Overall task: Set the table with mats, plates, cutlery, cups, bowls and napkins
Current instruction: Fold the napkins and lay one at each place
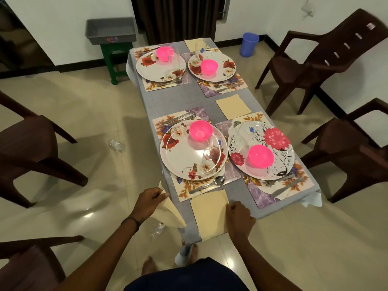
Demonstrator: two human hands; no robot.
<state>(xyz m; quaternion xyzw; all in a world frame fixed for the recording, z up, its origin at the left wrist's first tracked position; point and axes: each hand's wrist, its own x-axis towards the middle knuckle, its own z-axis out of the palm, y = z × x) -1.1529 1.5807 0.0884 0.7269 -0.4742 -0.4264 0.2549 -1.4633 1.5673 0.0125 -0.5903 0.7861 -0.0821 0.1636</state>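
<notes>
A flat cream paper napkin [210, 213] lies at the near end of the grey-clothed table [178, 101], its long axis running away from the person and its near edge overhanging. The right hand [240, 217], the nearer one, pinches its right edge. The left hand [150, 201], well apart, pinches a second cream napkin [168, 215] dangling off the table's left corner. Four pink plastic bowls [201, 130] sit one to a flowered plate [180, 158], each seemingly empty.
</notes>
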